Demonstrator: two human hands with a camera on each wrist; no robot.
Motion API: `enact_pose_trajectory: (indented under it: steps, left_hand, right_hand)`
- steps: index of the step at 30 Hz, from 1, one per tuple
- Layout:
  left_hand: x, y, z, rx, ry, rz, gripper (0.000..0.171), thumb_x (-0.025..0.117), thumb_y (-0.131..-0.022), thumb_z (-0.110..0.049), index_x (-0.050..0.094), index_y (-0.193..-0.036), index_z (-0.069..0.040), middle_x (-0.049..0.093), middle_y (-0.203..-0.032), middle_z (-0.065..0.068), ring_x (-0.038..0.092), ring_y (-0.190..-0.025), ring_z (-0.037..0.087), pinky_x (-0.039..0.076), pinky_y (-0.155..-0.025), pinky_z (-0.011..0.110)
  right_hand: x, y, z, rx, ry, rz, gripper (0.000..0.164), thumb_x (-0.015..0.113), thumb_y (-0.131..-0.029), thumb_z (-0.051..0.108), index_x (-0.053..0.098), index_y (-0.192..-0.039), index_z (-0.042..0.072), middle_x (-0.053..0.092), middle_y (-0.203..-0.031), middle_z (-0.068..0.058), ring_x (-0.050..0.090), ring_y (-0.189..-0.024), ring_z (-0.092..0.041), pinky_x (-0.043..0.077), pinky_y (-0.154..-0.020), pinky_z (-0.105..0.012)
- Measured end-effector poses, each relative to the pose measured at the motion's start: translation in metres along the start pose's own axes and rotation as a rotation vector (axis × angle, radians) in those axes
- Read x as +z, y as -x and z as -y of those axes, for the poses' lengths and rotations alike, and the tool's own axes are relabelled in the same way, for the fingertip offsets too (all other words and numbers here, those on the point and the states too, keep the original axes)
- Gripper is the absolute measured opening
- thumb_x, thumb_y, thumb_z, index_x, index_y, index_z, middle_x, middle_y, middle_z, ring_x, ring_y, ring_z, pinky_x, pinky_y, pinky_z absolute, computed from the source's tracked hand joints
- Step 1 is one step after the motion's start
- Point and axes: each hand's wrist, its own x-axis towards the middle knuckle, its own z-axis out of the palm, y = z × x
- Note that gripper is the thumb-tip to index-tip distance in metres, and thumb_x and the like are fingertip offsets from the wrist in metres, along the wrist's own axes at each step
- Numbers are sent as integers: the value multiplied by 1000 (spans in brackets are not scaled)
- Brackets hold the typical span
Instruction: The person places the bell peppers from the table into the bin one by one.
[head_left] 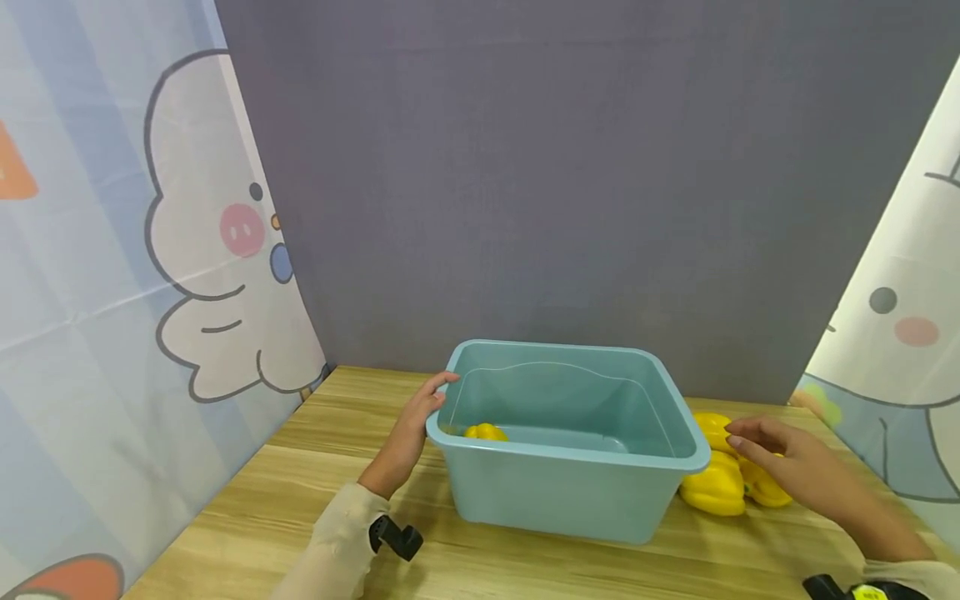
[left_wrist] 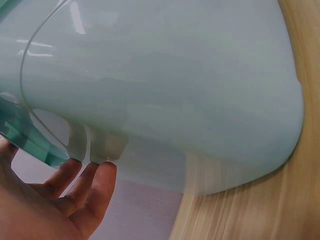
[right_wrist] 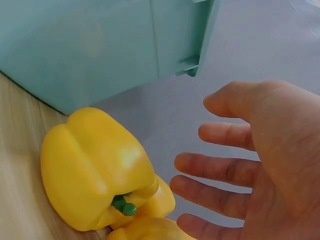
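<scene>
A pale blue-green plastic bin point(head_left: 555, 492) stands on the wooden table. My left hand point(head_left: 408, 425) rests at its left rim, and in the left wrist view fingertips point(left_wrist: 105, 172) touch the outer wall below the rim. Inside the bin, at the near left, lies a yellow bell pepper point(head_left: 486, 432), partly hidden by the front wall. Three more yellow bell peppers point(head_left: 714, 485) sit in a cluster against the bin's right side, one with a green stem point(right_wrist: 124, 205). My right hand point(head_left: 795, 462) hovers over this cluster, fingers apart and slightly bent, holding nothing.
The wooden table point(head_left: 270, 500) runs back to a grey cloth panel point(head_left: 555, 183). Cartoon-printed curtains point(head_left: 97, 350) flank both sides, the right one close beside the right hand. A black wrist camera point(head_left: 396, 537) sits on the left forearm.
</scene>
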Motion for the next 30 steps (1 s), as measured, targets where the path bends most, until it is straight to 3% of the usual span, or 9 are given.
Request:
enact_pose_trajectory:
  steps: [7,17,22,30]
  left_hand:
    - [1,-2,2,-1,-1,7,51,38,-104,-40,46,-146,-12,41,-150,7,47,-121,40,42,-93,45]
    - [-1,-2,3,-3,9,7,53,37,-104,-41,45,-147,-12,40,-150,7,47,-122,39,41,-96,49]
    - [-2,-1,2,1,3,7,51,37,-105,-40,45,-147,-13,38,-152,6,45,-126,34,38,-99,51]
    - [-1,-2,3,-6,10,9,52,38,-104,-40,45,-147,-11,39,-152,7,45,-126,36,40,-96,44]
  right_hand:
    - [2,1,-3,-35,16,-15,34,60,-102,25,64,-123,0,70,-113,-13,57,-88,6,51,-69,-27]
    - [2,-2,-4,-52,15,-1,31,62,-100,23,66,-122,0,69,-116,-17,59,-86,3,52,-69,-27]
    - [3,-4,-6,-41,9,50,36,62,-100,25,64,-124,-1,68,-117,-16,63,-87,-6,52,-69,-26]
    - [7,-3,-8,-36,-16,130,41,64,-99,27,61,-128,-1,69,-113,-11,66,-93,-24,52,-71,-28]
